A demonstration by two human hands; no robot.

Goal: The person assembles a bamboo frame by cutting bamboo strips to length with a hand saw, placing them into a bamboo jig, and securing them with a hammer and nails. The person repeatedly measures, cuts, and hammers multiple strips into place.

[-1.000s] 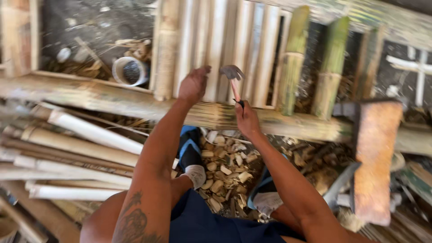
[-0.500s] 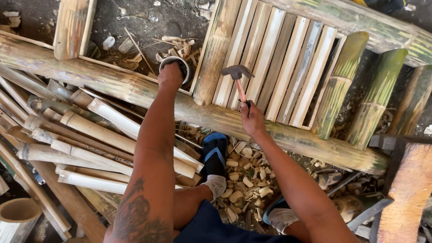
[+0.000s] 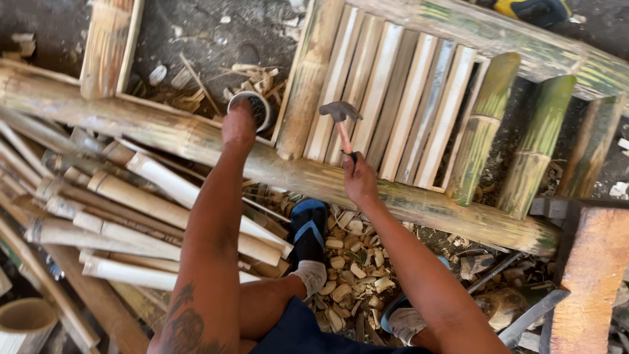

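Right hand (image 3: 360,178): fingers closed around red-handled steel hammer (image 3: 341,122).
Left hand (image 3: 238,126): fingers hidden, state unclear; at small round tin (image 3: 255,107).
Obstruction: thick green bamboo pole (image 3: 419,202) beneath slatted bamboo panel (image 3: 386,98).

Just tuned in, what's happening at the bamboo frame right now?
A person is crouched over a bamboo frame of slats. The right hand grips a hammer, head raised above the slats. The left hand reaches into a small round tin on the ground beside the frame. Cut bamboo poles lie piled at left, chips around the feet.
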